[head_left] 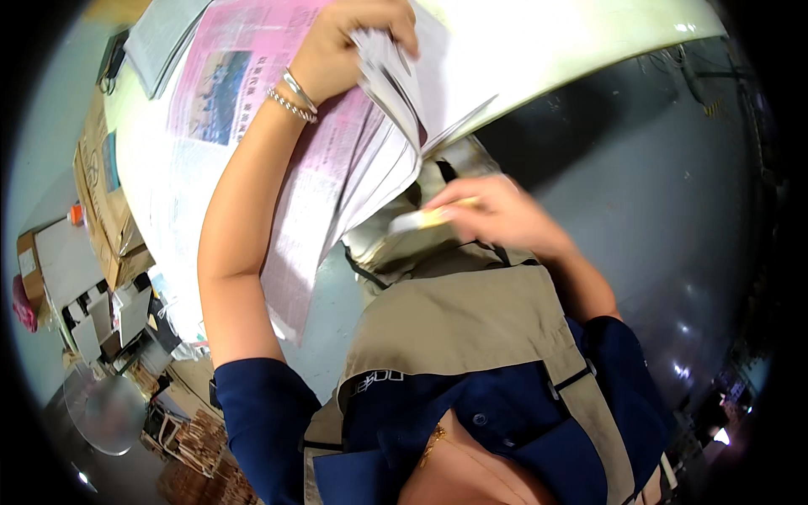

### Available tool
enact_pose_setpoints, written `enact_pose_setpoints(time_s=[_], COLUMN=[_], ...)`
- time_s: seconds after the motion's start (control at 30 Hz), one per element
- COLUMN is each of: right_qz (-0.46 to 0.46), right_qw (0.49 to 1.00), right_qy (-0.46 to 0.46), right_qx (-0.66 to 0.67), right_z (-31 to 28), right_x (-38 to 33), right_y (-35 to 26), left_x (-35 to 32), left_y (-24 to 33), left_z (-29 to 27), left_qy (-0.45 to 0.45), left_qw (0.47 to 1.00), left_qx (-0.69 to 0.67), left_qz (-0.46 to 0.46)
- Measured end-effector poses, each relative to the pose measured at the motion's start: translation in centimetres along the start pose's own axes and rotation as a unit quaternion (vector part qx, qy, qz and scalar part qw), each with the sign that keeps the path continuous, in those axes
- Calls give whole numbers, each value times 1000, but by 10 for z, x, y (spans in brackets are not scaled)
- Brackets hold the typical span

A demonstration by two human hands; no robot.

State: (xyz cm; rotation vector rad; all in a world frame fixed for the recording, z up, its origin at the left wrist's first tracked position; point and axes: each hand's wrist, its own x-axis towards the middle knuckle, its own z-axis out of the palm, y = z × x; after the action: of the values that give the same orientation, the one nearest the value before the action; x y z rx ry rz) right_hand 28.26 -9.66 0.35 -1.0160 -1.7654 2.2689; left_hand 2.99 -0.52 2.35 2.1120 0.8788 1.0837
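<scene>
My left hand [358,50] reaches across the table and is closed round the edge of a thick fold of newspaper sheets [396,93], which it lifts and bends. Beneath my left forearm spread more newspaper pages, among them a pink printed sheet [324,160]. In front of my khaki apron [454,324], past the table's edge, my right hand [501,219] pinches a small tool with a yellow handle and a pale flat end [412,221]. Motion blurs the tool, so its exact kind cannot be made out. It is near the lower edge of the newspapers.
A white table [572,59] with a curved edge bears the papers. Another paper stack [160,42] lies at its far left. Cardboard boxes [101,202] and clutter stand on the left, with a round transparent disc [105,408] lower down. Grey floor [656,177] shows to the right.
</scene>
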Motion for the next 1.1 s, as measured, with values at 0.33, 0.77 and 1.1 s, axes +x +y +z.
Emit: enact_pose_setpoints(time_s=[0.33, 0.77, 1.1], right_qz=[-174, -207, -213], right_qw=[895, 880, 875], right_qy=[404, 426, 429], right_qx=[75, 34, -74], right_z=[-55, -36, -43], right_x=[-36, -23, -27], right_y=[0, -11, -7], left_x=[14, 12, 17], left_y=[5, 7, 11], left_z=[16, 19, 21], left_qy=[-57, -26, -76], left_qw=[976, 981, 963], left_qx=[188, 184, 243], left_qz=[92, 48, 83])
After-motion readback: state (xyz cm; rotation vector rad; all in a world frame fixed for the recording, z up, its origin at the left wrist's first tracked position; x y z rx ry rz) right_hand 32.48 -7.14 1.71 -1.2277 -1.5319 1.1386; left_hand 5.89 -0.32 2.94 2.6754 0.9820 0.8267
